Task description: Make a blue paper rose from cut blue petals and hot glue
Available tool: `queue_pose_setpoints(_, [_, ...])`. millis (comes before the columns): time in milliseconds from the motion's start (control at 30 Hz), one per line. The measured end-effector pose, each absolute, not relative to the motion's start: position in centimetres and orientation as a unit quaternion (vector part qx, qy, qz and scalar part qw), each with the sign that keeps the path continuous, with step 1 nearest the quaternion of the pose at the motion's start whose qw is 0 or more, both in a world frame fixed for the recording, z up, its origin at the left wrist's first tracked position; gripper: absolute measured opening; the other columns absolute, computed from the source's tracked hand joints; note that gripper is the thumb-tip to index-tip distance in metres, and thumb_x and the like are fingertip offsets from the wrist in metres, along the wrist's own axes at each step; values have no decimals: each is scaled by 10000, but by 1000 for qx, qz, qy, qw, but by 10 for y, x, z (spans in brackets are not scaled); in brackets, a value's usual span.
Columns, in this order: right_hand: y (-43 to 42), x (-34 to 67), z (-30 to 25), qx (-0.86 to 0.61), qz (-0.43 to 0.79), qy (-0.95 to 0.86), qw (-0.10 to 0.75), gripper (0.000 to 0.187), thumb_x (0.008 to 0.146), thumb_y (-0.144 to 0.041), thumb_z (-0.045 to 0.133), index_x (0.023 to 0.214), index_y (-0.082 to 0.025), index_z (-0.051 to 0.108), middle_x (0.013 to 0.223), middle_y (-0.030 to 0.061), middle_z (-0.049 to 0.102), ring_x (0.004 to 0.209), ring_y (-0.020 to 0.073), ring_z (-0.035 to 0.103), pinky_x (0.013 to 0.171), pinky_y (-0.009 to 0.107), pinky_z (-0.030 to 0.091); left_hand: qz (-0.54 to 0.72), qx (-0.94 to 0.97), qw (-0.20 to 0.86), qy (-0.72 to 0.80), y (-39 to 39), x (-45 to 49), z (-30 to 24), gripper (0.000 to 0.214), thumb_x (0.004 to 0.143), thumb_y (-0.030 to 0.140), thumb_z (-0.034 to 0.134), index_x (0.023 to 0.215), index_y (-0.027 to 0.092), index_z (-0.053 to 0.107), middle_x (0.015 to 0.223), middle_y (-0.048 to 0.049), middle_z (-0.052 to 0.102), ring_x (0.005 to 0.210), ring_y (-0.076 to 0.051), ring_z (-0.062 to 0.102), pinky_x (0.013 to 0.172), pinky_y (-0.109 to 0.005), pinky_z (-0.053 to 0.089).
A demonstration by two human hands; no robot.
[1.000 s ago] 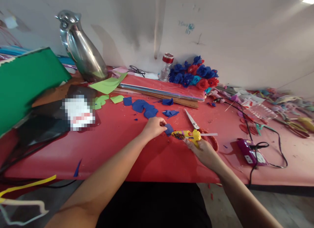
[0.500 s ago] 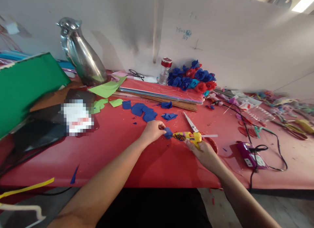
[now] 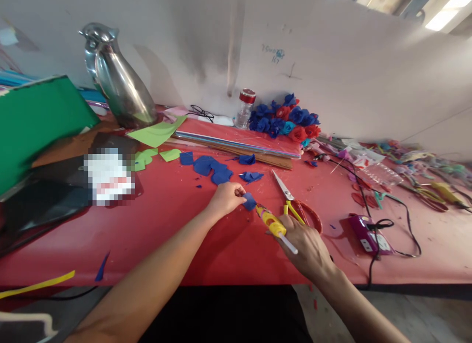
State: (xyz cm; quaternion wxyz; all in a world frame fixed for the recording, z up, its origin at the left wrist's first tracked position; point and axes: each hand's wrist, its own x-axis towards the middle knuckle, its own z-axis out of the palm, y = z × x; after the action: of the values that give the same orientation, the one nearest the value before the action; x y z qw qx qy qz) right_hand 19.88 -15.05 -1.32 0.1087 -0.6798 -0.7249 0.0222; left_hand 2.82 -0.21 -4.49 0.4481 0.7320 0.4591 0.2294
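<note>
Pinched between the fingertips of my left hand (image 3: pixel 225 199) is a small blue paper petal (image 3: pixel 249 201). My right hand (image 3: pixel 308 244) is closed around a yellow glue gun (image 3: pixel 272 222), whose nozzle meets or nearly meets the petal's right edge. A clear glue stick (image 3: pixel 289 243) pokes out of the gun's back end, towards me. Scissors (image 3: pixel 283 186) with orange and yellow handles lie just behind my right hand, partly hidden by it. Several loose blue petals (image 3: pixel 206 166) are spread on the red tabletop (image 3: pixel 221 249) beyond my left hand.
At the back stand a steel jug (image 3: pixel 123 82), a glass jar (image 3: pixel 244 109) and a heap of blue and red paper flowers (image 3: pixel 283 117). Green paper (image 3: pixel 158 131) lies left of a paper stack (image 3: pixel 239 139). A purple power box (image 3: pixel 370 234) with black cords sits right.
My right hand has turned the glue gun, so its back end now points down towards me instead of to the right. My left hand still holds the petal in nearly the same place.
</note>
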Motion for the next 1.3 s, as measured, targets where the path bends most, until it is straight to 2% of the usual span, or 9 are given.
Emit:
queue_pose_setpoints(100, [-152, 200, -8, -662, 38, -743, 88, 180, 885, -337, 424, 806, -221, 536, 686, 35, 622, 568, 183, 579, 483, 272, 306, 228, 730, 451, 460, -2, 28, -43, 55, 643, 171, 644, 695, 156, 639, 674, -24, 658, 653, -148, 594, 603, -242, 429])
queue_pose_setpoints(267, [-147, 215, -4, -716, 91, -669, 177, 303, 878, -435, 403, 883, -221, 619, 729, 55, 660, 665, 219, 629, 537, 284, 397, 226, 728, 455, 459, -3, 27, -40, 80, 620, 151, 664, 693, 169, 636, 671, -13, 660, 657, -145, 594, 615, -249, 436])
queue_pose_setpoints(467, [-143, 213, -6, -712, 193, -640, 217, 400, 867, -488, 386, 788, -202, 655, 664, 54, 663, 619, 214, 619, 546, 282, 434, 233, 732, 451, 453, -2, 28, -43, 84, 623, 166, 657, 705, 174, 640, 653, -7, 649, 659, -144, 594, 611, -247, 441])
queue_pose_setpoints(600, [-141, 207, -12, -708, 173, -648, 222, 393, 856, -474, 398, 746, -194, 649, 700, 74, 673, 647, 217, 621, 575, 284, 443, 229, 729, 456, 457, -2, 28, -43, 81, 624, 166, 657, 703, 169, 640, 670, -18, 656, 686, -157, 602, 642, -260, 444])
queue_pose_setpoints(800, [-142, 212, -10, -714, 164, -649, 206, 369, 843, -469, 428, 806, -195, 674, 733, 73, 688, 706, 231, 641, 613, 291, 452, 225, 727, 462, 456, -2, 28, -42, 69, 629, 162, 652, 695, 166, 634, 674, -25, 654, 687, -164, 601, 633, -264, 433])
queue_pose_setpoints(933, [-137, 234, 4, -744, 175, -600, 236, 397, 811, -532, 462, 704, -199, 652, 561, 27, 611, 554, 193, 586, 494, 259, 396, 229, 723, 465, 456, -3, 27, -44, 90, 627, 164, 648, 717, 170, 643, 684, -21, 657, 689, -159, 600, 640, -263, 436])
queue_pose_setpoints(1033, [-117, 264, 7, -766, 221, -528, 292, 489, 768, -636, 468, 618, -185, 587, 419, -23, 460, 404, 122, 434, 408, 234, 306, 234, 721, 463, 459, -2, 27, -45, 97, 620, 158, 648, 716, 174, 648, 682, -16, 658, 692, -155, 600, 646, -259, 439])
queue_pose_setpoints(1167, [-79, 303, 0, -748, 320, -448, 371, 497, 730, -661, 509, 723, -166, 549, 617, 1, 584, 400, 61, 377, 385, 194, 274, 237, 724, 453, 462, -2, 26, -45, 116, 608, 189, 672, 721, 175, 658, 664, -15, 658, 678, -161, 600, 630, -260, 442])
queue_pose_setpoints(1300, [-56, 331, -8, -829, 257, -392, 305, 419, 845, -556, 419, 722, -173, 536, 613, 41, 612, 427, 85, 454, 436, 204, 360, 249, 724, 465, 444, 0, 26, -45, 86, 627, 194, 660, 710, 172, 666, 687, -22, 679, 673, -166, 608, 640, -268, 448])
